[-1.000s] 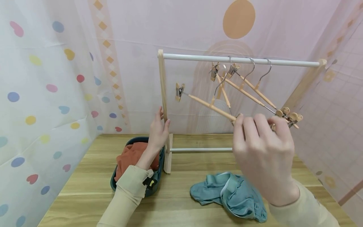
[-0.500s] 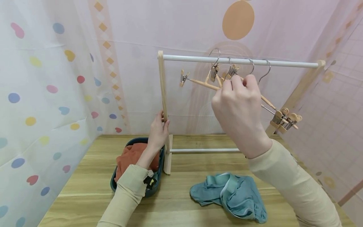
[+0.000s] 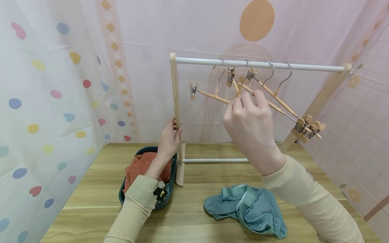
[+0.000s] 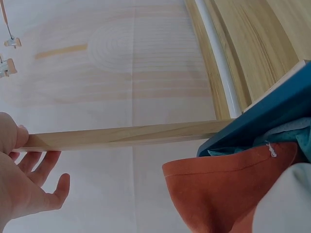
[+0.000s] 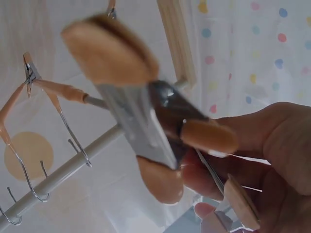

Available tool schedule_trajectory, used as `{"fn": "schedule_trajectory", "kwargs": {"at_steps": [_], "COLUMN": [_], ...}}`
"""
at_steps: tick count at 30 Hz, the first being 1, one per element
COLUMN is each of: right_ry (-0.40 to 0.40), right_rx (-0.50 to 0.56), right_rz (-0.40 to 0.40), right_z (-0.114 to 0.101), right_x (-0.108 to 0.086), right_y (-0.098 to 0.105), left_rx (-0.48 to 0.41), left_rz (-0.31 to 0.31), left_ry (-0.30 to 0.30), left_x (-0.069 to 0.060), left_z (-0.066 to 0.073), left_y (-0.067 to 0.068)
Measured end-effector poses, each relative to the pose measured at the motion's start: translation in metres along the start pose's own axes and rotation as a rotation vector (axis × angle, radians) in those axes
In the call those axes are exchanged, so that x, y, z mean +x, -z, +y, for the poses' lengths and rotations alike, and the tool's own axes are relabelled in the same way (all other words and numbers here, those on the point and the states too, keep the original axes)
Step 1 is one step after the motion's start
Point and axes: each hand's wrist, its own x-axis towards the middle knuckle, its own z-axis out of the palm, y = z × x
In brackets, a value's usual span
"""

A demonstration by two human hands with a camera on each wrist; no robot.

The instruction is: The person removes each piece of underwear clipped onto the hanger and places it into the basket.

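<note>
My right hand (image 3: pixel 250 121) grips a peach clip hanger (image 3: pixel 223 100) by its right end, which the hand hides in the head view. The metal hook of this hanger (image 3: pixel 221 76) sits over the white rail (image 3: pixel 197 61) of a small clothes rack. In the right wrist view, fingers (image 5: pixel 199 177) curl beside a blurred hanger clip (image 5: pixel 129 116). My left hand (image 3: pixel 168 140) holds the rack's left wooden post (image 3: pixel 175 98). The left wrist view has the thumb on one side of the post (image 4: pixel 121 136) and fingers on the other.
Several similar hangers (image 3: pixel 275 96) hang further right on the rail. Crumpled teal underpants (image 3: pixel 258 209) lie on the wooden table (image 3: pixel 194 216). A dark blue basin (image 3: pixel 121 195) with an orange garment (image 3: pixel 143 167) stands left of the rack. A patterned curtain (image 3: pixel 146 101) surrounds the table.
My right hand has carried the hanger up and left, raised its hook above the rail, then lowered it onto the rail. The left hand has stayed on the post.
</note>
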Motion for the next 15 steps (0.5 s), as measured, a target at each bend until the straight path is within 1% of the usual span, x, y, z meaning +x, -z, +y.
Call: {"fn": "schedule_trajectory", "kwargs": {"at_steps": [3,7,9,15], "right_ry": [0.041,0.119,0.169,0.355], "right_rx": [0.016,0.061,0.11,0.23], "right_rz": [0.0,0.013,0.041,0.141], "right_z": [-0.002,-0.004,-0.005,-0.011], "right_x": [-0.004,-0.01,-0.014,-0.033], "right_y": [0.001,0.003,0.005,0.009], "left_rx": [0.003,0.005,0.006,0.007], "left_rz": [-0.003,-0.008,-0.007,-0.01], "left_ry": [-0.005,0.004,0.009,0.014], "left_x": [0.0,-0.001,-0.001,-0.001], "left_z": [0.001,0.001,0.001,0.0], "left_y": [0.001,0.002,0.003,0.004]}}
